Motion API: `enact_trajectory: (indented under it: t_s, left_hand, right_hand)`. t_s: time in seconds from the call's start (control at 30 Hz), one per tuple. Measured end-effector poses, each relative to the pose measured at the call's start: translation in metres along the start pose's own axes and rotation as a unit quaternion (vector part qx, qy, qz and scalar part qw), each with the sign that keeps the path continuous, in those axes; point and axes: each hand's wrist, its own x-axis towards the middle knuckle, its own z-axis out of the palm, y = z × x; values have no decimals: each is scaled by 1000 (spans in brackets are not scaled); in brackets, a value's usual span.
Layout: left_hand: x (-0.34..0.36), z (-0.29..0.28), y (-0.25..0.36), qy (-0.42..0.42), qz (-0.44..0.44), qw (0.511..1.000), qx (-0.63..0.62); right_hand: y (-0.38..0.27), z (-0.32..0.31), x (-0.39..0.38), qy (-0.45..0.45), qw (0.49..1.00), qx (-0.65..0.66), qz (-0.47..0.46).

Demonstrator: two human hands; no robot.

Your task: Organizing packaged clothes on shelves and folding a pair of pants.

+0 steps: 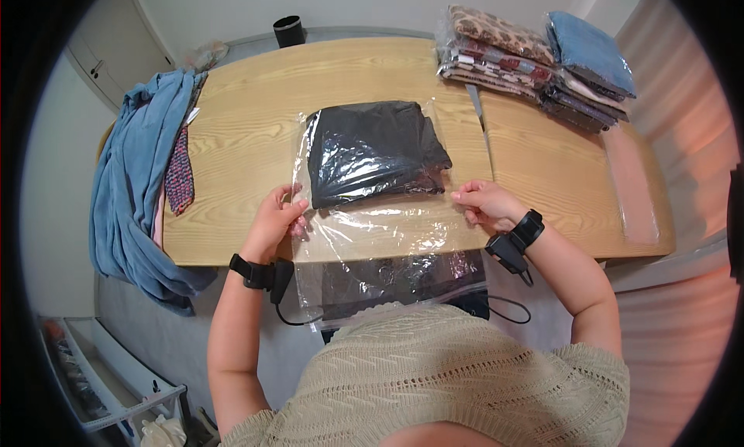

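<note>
A folded black garment (376,148) lies inside a clear plastic bag (364,230) in the middle of the table. The bag's near part is flat, without cloth, and hangs over the table's front edge toward my lap. At the bag's left edge, my left hand (275,218) pinches the film between thumb and fingers. Opposite it, my right hand (487,204) has its thumb and fingertips closed on the right edge, just below the garment's corner. Dark bands on both wrists carry small boxes with cables.
Blue clothes (128,176) drape over the table's left end, beside a patterned knit piece (180,172). Bagged folded clothes (504,48) are stacked at the back right, near flat clear bags (632,183). A black bin (289,31) stands behind the wooden table (240,137); a white-framed container (116,369) is at lower left.
</note>
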Motion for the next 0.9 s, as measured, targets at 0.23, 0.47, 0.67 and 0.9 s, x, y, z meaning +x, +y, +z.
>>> enact_trajectory:
  t_s: [0.23, 0.47, 0.67, 0.9]
  left_hand:
    - [-23, -12, -20, 56, 164, 980, 101]
    - [-49, 7, 8, -61, 420, 680, 598]
    - [-55, 11, 19, -96, 394, 684, 607]
    - [-66, 2, 8, -162, 287, 885, 330]
  right_hand:
    - [7, -16, -32, 114, 952, -244, -146]
    - [-14, 16, -49, 78, 559, -732, -381]
    - [-17, 6, -41, 23, 569, -741, -357]
    - [-9, -4, -39, -122, 881, -357, -285]
